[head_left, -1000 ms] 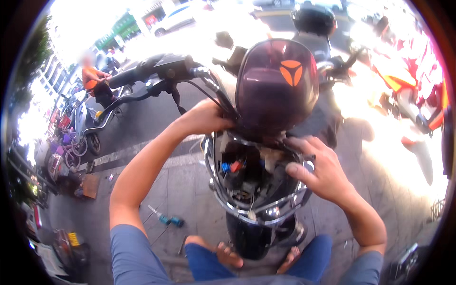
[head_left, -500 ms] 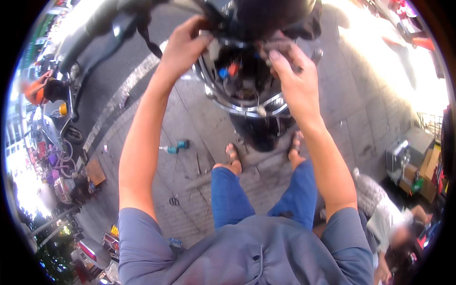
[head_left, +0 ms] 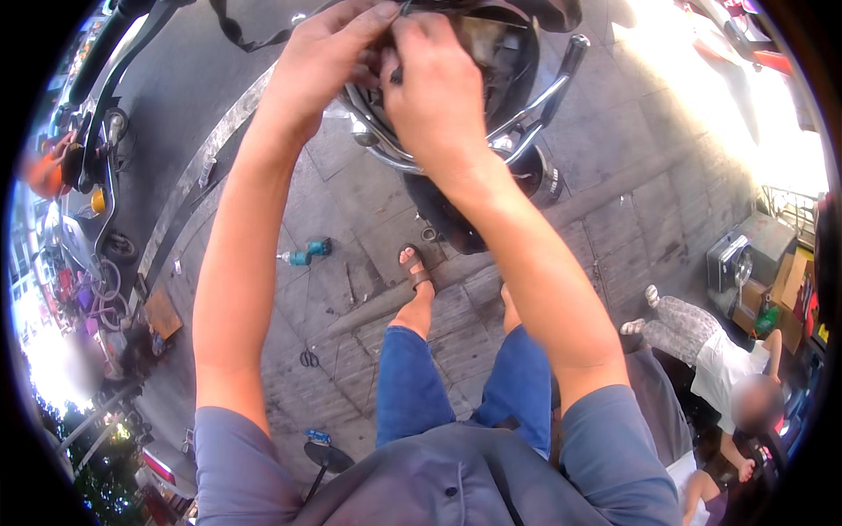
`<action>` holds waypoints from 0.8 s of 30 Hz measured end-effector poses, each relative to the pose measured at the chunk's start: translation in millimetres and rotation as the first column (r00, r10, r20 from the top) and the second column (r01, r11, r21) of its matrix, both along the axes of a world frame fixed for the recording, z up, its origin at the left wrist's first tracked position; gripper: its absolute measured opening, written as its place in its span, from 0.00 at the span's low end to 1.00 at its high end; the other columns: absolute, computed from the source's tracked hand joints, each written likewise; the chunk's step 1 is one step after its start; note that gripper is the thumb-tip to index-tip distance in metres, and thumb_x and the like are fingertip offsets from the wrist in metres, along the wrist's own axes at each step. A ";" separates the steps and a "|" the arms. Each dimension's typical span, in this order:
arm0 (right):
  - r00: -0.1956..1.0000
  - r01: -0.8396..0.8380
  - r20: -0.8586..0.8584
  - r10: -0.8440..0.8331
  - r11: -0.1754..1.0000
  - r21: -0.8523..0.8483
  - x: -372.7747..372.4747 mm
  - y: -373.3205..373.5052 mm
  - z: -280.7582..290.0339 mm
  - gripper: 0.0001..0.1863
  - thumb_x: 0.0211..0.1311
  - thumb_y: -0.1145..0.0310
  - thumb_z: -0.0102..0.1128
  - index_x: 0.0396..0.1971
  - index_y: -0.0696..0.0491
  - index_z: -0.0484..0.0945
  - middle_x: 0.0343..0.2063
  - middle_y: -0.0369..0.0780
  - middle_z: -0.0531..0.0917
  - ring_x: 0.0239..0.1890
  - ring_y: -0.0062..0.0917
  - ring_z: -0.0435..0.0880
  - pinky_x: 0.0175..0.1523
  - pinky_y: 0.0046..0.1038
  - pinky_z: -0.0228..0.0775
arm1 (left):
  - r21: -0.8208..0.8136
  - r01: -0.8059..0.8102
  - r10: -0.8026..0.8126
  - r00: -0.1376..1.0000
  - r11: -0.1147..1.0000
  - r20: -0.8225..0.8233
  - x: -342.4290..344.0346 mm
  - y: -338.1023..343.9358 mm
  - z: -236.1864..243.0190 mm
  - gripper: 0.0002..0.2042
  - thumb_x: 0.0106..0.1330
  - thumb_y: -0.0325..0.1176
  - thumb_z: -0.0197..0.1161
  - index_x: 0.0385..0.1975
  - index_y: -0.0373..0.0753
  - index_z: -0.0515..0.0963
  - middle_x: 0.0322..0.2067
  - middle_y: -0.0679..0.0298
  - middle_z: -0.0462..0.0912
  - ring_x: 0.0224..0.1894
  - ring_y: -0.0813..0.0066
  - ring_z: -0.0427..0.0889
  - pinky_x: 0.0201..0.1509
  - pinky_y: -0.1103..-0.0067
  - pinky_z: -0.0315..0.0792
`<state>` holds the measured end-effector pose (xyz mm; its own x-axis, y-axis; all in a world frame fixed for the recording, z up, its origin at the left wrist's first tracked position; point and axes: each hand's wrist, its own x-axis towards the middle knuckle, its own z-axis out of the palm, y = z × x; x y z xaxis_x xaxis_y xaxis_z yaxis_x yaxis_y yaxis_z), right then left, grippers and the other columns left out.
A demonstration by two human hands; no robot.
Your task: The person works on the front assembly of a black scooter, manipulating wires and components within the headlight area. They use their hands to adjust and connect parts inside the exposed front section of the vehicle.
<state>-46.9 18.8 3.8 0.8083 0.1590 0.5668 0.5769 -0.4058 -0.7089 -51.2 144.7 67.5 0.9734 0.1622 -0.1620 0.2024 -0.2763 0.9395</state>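
My left hand and my right hand meet over the open body of a black motorbike or scooter with a curved chrome rail. The left thumb and fingers are pinched at a thin dark wire, by the top edge of the view. Curled right fingers press close beside them, with a small black piece showing between them; its kind is unclear. Both hands cover much of the opening, so the parts below are largely hidden.
On the paving lie a teal power drill, a thin long tool and a black-handled tool. A metal ring lies near my sandalled foot. Another person and cardboard boxes are at right.
My right hand has moved left across the opening, from its right side to meet my left hand. The view has shifted, and the wiring seen inside before is now covered.
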 end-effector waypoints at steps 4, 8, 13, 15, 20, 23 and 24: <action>0.997 -0.065 -0.034 0.073 0.981 0.184 -10.8 -6.9 -0.3 0.20 0.57 0.75 0.63 0.51 0.55 0.77 0.48 0.50 0.77 0.41 0.46 0.82 0.47 0.38 0.77 | -0.204 -0.016 -0.007 0.994 0.979 -0.108 13.0 0.1 7.2 0.14 0.69 0.36 0.61 0.49 0.33 0.79 0.36 0.63 0.83 0.37 0.77 0.82 0.43 0.81 0.76; 0.884 -0.165 -0.291 0.366 0.826 0.539 -28.6 -28.5 14.8 0.19 0.60 0.73 0.65 0.52 0.56 0.77 0.51 0.45 0.75 0.40 0.27 0.82 0.47 0.27 0.76 | -0.302 0.038 -0.024 0.998 0.952 0.050 17.1 -4.3 -3.3 0.13 0.70 0.33 0.62 0.50 0.36 0.76 0.37 0.65 0.83 0.38 0.78 0.83 0.43 0.83 0.78; 0.968 -0.105 -0.159 0.191 0.895 0.434 -15.4 -35.5 5.3 0.08 0.63 0.77 0.59 0.41 0.59 0.81 0.34 0.41 0.83 0.37 0.24 0.83 0.44 0.26 0.75 | 0.511 0.037 -0.286 0.862 0.859 0.418 2.1 -7.0 -9.2 0.16 0.66 0.25 0.57 0.53 0.39 0.81 0.41 0.61 0.85 0.34 0.72 0.82 0.43 0.78 0.77; 0.954 -0.242 -0.085 0.289 0.903 0.355 -6.9 -40.4 5.7 0.07 0.63 0.78 0.58 0.40 0.59 0.81 0.34 0.40 0.83 0.36 0.25 0.83 0.44 0.26 0.75 | 0.727 0.127 -0.531 0.768 0.675 0.359 2.9 7.1 -1.6 0.20 0.62 0.22 0.61 0.53 0.49 0.82 0.37 0.61 0.80 0.39 0.65 0.82 0.46 0.73 0.76; 0.877 -0.395 -0.141 0.459 0.856 0.334 9.8 -57.8 8.8 0.08 0.63 0.79 0.56 0.41 0.59 0.78 0.34 0.40 0.85 0.35 0.22 0.84 0.43 0.24 0.75 | 0.911 0.230 -0.731 0.674 0.344 0.106 10.0 18.9 20.6 0.18 0.57 0.20 0.63 0.48 0.43 0.82 0.42 0.58 0.77 0.45 0.60 0.79 0.50 0.72 0.72; 0.856 -0.296 -0.262 0.445 0.839 0.457 15.4 -60.0 5.3 0.08 0.68 0.75 0.58 0.44 0.58 0.77 0.34 0.38 0.86 0.34 0.15 0.83 0.42 0.19 0.75 | 0.909 0.184 -0.704 0.694 0.373 0.149 11.2 8.3 22.4 0.13 0.58 0.24 0.66 0.43 0.40 0.83 0.43 0.58 0.77 0.45 0.58 0.79 0.49 0.70 0.72; 0.854 -0.247 -0.308 0.420 0.848 0.470 17.3 -59.7 4.3 0.08 0.68 0.73 0.60 0.44 0.59 0.77 0.34 0.38 0.86 0.34 0.14 0.83 0.41 0.18 0.75 | 0.916 0.152 -0.705 0.688 0.371 0.172 12.1 5.7 21.4 0.12 0.58 0.24 0.67 0.43 0.40 0.83 0.42 0.57 0.77 0.45 0.58 0.79 0.49 0.70 0.72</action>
